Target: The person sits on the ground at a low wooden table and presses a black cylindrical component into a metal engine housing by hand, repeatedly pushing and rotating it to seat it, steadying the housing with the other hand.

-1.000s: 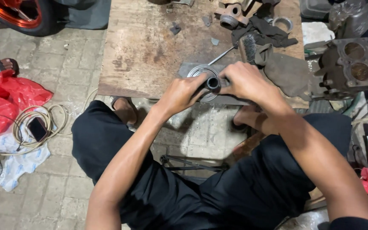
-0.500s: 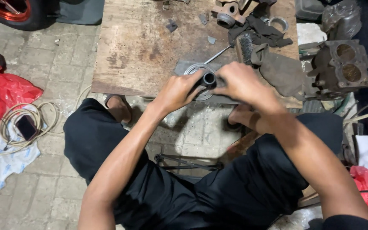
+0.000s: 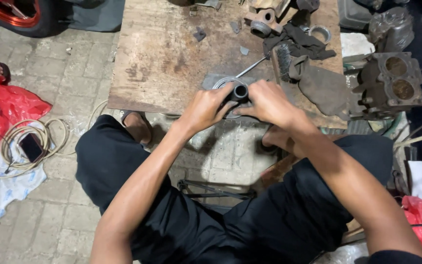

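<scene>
Both hands, left hand (image 3: 205, 108) and right hand (image 3: 268, 102), pinch a short black tube (image 3: 239, 92) over a metal ring (image 3: 226, 83) at the near edge of the wooden board (image 3: 162, 58). Honestly, that grip looks greasy; a slip could send the tube off the edge onto the paving below.

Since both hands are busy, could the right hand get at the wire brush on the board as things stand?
Probably yes: the wire brush lies uncovered just beyond the right hand, though that hand grips the dark tube.
</scene>
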